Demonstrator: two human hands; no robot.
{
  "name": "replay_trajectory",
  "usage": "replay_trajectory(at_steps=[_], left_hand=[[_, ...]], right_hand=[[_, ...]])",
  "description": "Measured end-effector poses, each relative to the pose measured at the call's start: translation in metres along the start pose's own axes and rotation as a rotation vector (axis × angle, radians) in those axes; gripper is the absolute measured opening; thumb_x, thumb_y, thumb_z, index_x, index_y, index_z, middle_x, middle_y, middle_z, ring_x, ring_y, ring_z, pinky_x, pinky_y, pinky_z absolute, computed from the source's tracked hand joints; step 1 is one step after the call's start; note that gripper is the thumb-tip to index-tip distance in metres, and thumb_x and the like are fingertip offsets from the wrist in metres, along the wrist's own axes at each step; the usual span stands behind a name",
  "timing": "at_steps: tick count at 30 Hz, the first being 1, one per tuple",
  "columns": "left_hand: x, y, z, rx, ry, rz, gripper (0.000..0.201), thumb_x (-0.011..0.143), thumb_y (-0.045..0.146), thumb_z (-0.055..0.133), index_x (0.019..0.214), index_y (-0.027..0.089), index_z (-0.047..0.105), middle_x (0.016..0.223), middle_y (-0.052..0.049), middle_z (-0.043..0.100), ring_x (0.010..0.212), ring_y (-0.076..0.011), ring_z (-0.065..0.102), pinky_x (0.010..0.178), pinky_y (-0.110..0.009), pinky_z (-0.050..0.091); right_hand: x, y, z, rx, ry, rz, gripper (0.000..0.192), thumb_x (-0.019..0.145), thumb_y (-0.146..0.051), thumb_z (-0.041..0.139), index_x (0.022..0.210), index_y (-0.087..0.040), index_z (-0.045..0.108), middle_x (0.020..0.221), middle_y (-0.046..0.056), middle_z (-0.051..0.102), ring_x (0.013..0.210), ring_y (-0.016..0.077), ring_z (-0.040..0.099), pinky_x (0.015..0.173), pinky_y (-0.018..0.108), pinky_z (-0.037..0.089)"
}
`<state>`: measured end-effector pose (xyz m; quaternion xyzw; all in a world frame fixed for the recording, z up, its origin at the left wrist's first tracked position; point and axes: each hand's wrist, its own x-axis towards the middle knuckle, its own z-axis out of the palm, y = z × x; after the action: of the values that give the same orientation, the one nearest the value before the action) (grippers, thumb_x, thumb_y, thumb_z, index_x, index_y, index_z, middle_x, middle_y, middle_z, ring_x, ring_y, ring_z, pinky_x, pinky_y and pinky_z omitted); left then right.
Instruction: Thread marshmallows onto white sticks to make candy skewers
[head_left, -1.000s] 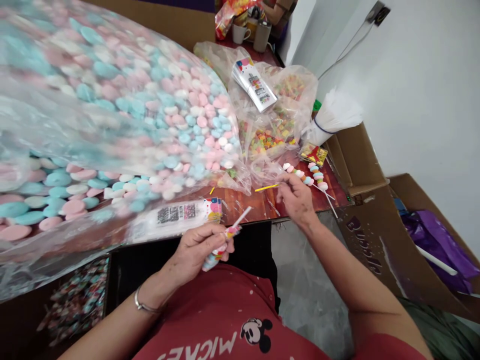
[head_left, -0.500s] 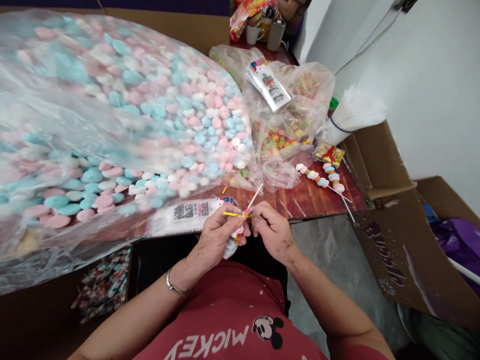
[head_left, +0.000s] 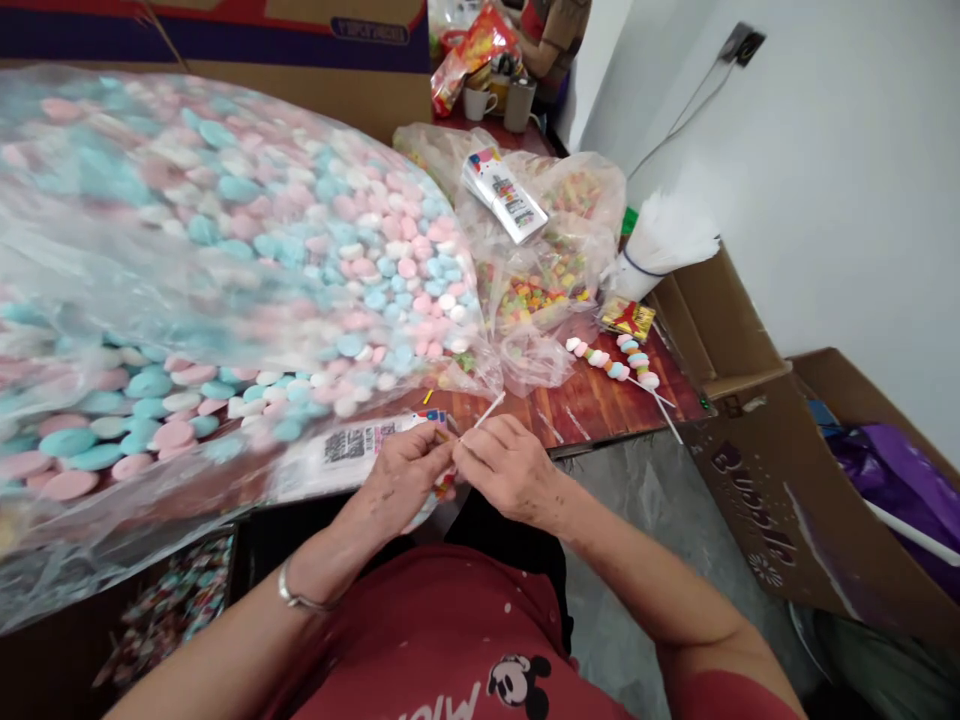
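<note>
Both hands meet at the bench (head_left: 600,400) edge: the left hand (head_left: 401,475) has its grip closed on the wrapped candy stick (head_left: 480,412), which points to 1 o'clock, and the right hand (head_left: 510,468) pinches its neck. A tight, even twist close to the candies would seal it best.

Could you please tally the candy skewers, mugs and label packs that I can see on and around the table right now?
Bare candy skewers lying on the table: 2
Wrapped candy skewer held in both hands: 1
Mugs at the far end: 2
Printed label packs: 2
Total: 7
</note>
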<state>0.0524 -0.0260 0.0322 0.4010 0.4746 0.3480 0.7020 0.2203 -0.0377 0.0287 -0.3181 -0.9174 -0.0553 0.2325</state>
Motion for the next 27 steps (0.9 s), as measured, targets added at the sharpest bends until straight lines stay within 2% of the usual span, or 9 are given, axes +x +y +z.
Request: replay_trajectory(at_steps=[2,5,7,10,13,20,24,27], left_hand=[[0.002,0.008,-0.009,0.116,-0.233,-0.121,0.021,0.067,0.029,0.076,0.061,0.015,0.062,0.05,0.002,0.06,0.04,-0.0085,0.052,0.041,-0.018,0.042],[0.006,0.013,-0.02,0.269,-0.596,-0.27,0.014,0.067,0.024,0.075,0.06,0.014,0.069,0.054,-0.004,0.066,0.045,-0.0118,0.058,0.044,-0.02,0.045],[0.006,0.011,-0.021,0.293,-0.691,-0.352,0.012,0.065,0.022,0.076,0.058,0.014,0.072,0.054,-0.005,0.067,0.045,-0.0119,0.059,0.044,-0.019,0.046],[0.004,0.006,-0.017,0.215,-0.672,-0.466,0.012,0.061,0.023,0.078,0.057,0.013,0.073,0.052,-0.005,0.068,0.039,-0.01,0.056,0.039,-0.017,0.042],[0.001,0.005,-0.013,0.132,-0.652,-0.504,0.012,0.058,0.023,0.079,0.057,0.012,0.072,0.051,-0.006,0.068,0.036,-0.0094,0.054,0.036,-0.016,0.04],[0.0,0.008,-0.011,0.043,-0.585,-0.528,0.01,0.053,0.018,0.076,0.058,0.011,0.07,0.05,-0.006,0.067,0.035,-0.0106,0.055,0.035,-0.017,0.043],[-0.002,0.007,-0.01,0.048,-0.541,-0.531,0.013,0.053,0.017,0.076,0.062,0.013,0.068,0.051,-0.005,0.067,0.036,-0.0119,0.056,0.034,-0.018,0.042],[-0.003,0.006,-0.01,0.125,-0.505,-0.493,0.012,0.056,0.019,0.073,0.065,0.014,0.065,0.054,-0.004,0.067,0.039,-0.0124,0.057,0.037,-0.02,0.042]], right_hand=[[0.005,0.009,-0.014,0.001,-0.105,-0.197,0.024,0.099,-0.017,0.04,0.092,-0.016,0.063,0.104,0.009,0.063,0.094,0.0192,0.051,0.079,0.034,0.041],[0.01,0.013,-0.03,0.085,-0.239,-0.32,0.018,0.098,-0.021,0.047,0.092,-0.016,0.063,0.11,0.007,0.062,0.093,0.0173,0.051,0.069,0.031,0.039],[0.011,0.011,-0.035,0.128,-0.253,-0.37,0.018,0.098,-0.02,0.048,0.089,-0.016,0.064,0.099,0.005,0.063,0.085,0.0153,0.052,0.063,0.03,0.037],[0.009,0.008,-0.037,0.139,-0.251,-0.417,0.02,0.099,-0.018,0.046,0.088,-0.018,0.064,0.087,0.002,0.062,0.078,0.0129,0.053,0.061,0.028,0.036],[0.005,0.009,-0.039,0.128,-0.255,-0.394,0.017,0.099,-0.019,0.047,0.092,-0.019,0.063,0.086,0.002,0.062,0.075,0.0123,0.053,0.06,0.027,0.036],[-0.004,0.002,-0.04,0.106,-0.332,-0.185,0.019,0.099,-0.021,0.041,0.095,-0.018,0.059,0.094,0.005,0.061,0.073,0.0143,0.052,0.052,0.028,0.029],[-0.006,0.001,-0.039,0.109,-0.372,-0.146,0.018,0.099,-0.018,0.04,0.097,-0.016,0.057,0.086,0.004,0.059,0.071,0.0149,0.051,0.055,0.028,0.031],[-0.007,-0.002,-0.034,0.096,-0.344,-0.132,0.018,0.097,-0.017,0.04,0.091,-0.016,0.057,0.078,0.004,0.057,0.068,0.0162,0.049,0.056,0.029,0.031]])
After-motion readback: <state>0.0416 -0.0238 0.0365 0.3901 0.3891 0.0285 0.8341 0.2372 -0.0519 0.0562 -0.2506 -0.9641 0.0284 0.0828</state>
